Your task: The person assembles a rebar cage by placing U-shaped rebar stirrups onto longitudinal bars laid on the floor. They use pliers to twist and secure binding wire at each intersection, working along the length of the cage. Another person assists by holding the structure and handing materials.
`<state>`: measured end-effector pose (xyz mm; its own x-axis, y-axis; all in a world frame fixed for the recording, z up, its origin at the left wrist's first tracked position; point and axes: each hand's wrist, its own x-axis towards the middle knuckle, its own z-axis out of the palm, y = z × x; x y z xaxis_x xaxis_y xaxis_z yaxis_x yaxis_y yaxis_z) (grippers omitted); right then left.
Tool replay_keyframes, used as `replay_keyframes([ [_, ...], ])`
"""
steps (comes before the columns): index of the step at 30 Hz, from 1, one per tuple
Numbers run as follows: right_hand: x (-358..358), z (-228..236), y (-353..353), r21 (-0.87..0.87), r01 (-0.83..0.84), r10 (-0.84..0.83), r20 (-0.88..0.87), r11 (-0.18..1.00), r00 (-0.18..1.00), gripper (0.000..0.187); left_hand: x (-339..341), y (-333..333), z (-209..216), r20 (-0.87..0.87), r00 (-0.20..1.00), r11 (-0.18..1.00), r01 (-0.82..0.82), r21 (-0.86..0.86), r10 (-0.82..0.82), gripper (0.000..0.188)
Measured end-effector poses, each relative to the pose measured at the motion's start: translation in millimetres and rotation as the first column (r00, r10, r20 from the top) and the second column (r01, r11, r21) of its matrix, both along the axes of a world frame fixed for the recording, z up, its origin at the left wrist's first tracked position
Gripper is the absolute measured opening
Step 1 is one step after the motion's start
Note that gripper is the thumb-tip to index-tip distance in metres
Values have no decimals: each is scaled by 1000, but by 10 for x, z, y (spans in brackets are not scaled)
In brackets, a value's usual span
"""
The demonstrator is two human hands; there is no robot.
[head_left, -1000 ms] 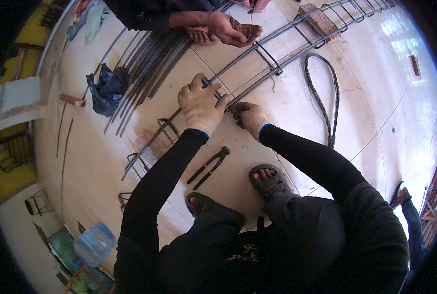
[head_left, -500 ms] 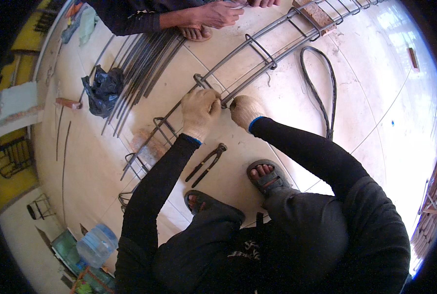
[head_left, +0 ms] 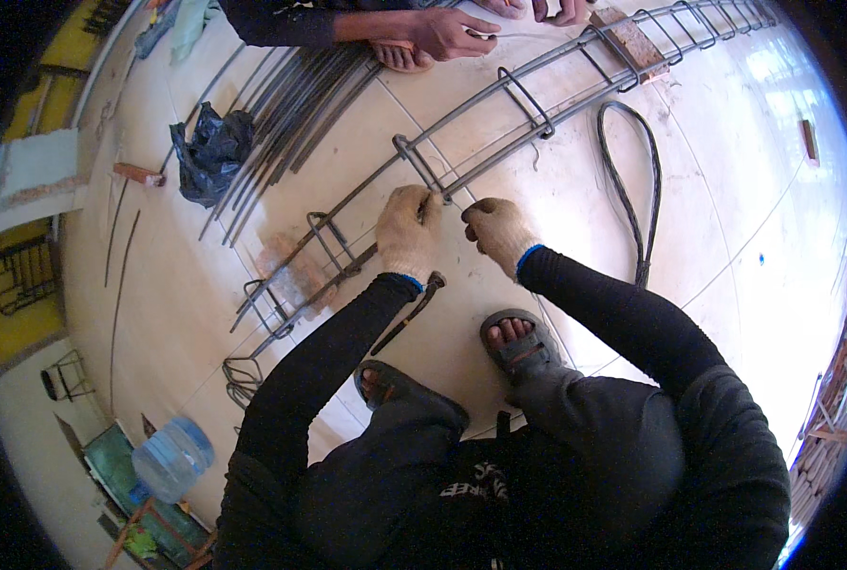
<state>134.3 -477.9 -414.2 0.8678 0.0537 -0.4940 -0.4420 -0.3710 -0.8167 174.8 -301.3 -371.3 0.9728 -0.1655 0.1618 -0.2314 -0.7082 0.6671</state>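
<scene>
A long rebar cage (head_left: pixel 485 169), made of steel bars with bent stirrups round them, runs diagonally across the tiled floor. My left hand (head_left: pixel 409 230), in a cream knit glove with a blue cuff, is closed at the near bar, beside a stirrup corner. Whatever its fingers pinch is too small to make out. A short way to the right, my right hand (head_left: pixel 501 231), gloved alike with dark fingertips, is closed and apart from the bars. Its grip is also unclear. Dark end-cutting pincers (head_left: pixel 406 321) lie on the floor below my left wrist, partly hidden by it.
A co-worker's hand (head_left: pixel 452 34) is beyond the cage. Loose steel bars (head_left: pixel 295 119) and a black plastic bag (head_left: pixel 212 152) lie at left. A looped wire bundle (head_left: pixel 653 180) lies right. Bricks (head_left: pixel 629 45) prop the cage. A water jug (head_left: pixel 173 460) stands lower left.
My right hand has drawn back from the stirrup corner to the right. My left hand has shifted nearer along the cage and now covers part of the pincers. The whole view has shifted slightly.
</scene>
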Motion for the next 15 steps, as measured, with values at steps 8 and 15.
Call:
replay_keyframes([
  [8,57,142,-81,36,-9,12,-64,999,998,22,242,-28,66,-39,980,981,192,-25,-193,19],
  [15,106,137,-103,-79,-110,106,-60,991,993,18,194,-32,-21,-190,976,982,69,-176,-103,18],
])
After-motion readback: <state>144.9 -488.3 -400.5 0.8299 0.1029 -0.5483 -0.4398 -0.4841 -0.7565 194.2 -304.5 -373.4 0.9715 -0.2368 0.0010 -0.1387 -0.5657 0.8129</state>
